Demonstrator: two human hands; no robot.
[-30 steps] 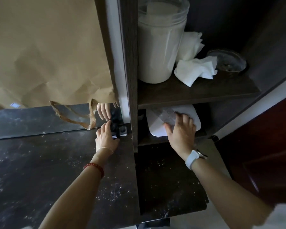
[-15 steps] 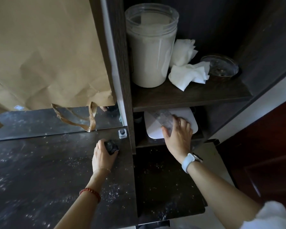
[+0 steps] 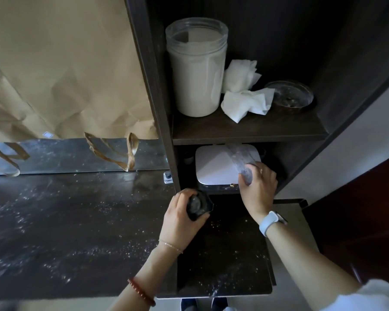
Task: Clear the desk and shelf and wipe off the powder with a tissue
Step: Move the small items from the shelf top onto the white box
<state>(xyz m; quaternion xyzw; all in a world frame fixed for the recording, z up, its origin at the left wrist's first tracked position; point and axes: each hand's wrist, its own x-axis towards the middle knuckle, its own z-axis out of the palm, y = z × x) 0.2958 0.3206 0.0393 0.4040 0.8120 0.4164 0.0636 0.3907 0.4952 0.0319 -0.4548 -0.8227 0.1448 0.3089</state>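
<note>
My left hand (image 3: 181, 217) is closed around a small dark bottle (image 3: 198, 205), held above the dark desk (image 3: 65, 232) beside the shelf post. My right hand (image 3: 257, 187) reaches into the lower shelf and grips a clear dusty ruler (image 3: 240, 158) that lies across a flat white box (image 3: 216, 167). White powder specks cover the desk and the lower board (image 3: 222, 254). Crumpled white tissues (image 3: 245, 99) lie on the upper shelf (image 3: 245, 131).
A tall clear jar of pale powder (image 3: 197, 70) and a glass dish (image 3: 289, 94) stand on the upper shelf beside the tissues. A brown paper bag (image 3: 65, 63) hangs over the mirror (image 3: 65, 156). A tiny clear bottle (image 3: 167, 176) sits by the post.
My left hand picked the dark bottle up from by the mirror and carried it right and toward me. My right hand slid right along the white box, still on the ruler.
</note>
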